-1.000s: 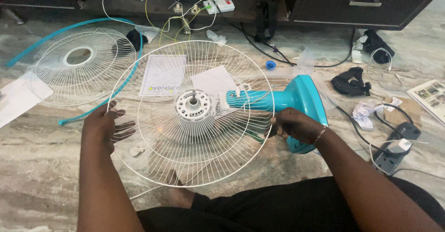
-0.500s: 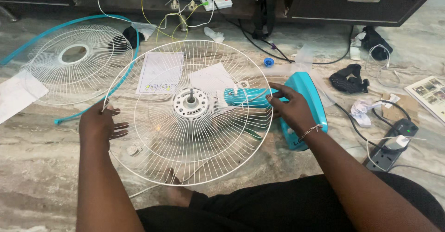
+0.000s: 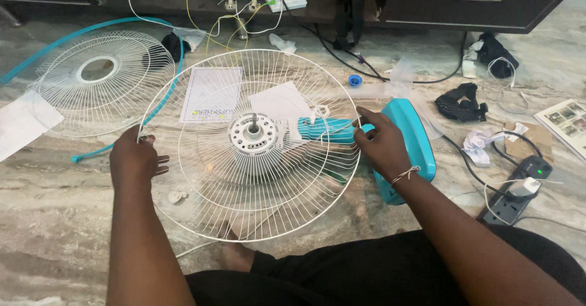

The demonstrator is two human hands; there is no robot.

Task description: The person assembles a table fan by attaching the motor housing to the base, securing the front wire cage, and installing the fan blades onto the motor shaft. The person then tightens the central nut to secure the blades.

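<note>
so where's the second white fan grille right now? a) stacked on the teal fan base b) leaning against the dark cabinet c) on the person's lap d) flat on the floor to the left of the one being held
d: the loose white grille lies flat on the marble floor to the left, while the left hand and right hand hold the rim of the mounted grille.

A marbled stone floor [image 3: 55,233] carries everything. On it lie a second white wire fan guard [image 3: 97,83] with a teal rim band [image 3: 125,132], paper sheets [image 3: 21,123], a black power strip [image 3: 519,190], tangled cables [image 3: 342,52], dark cloths [image 3: 461,101], a booklet [image 3: 564,123] and crumpled paper [image 3: 479,144].
</note>
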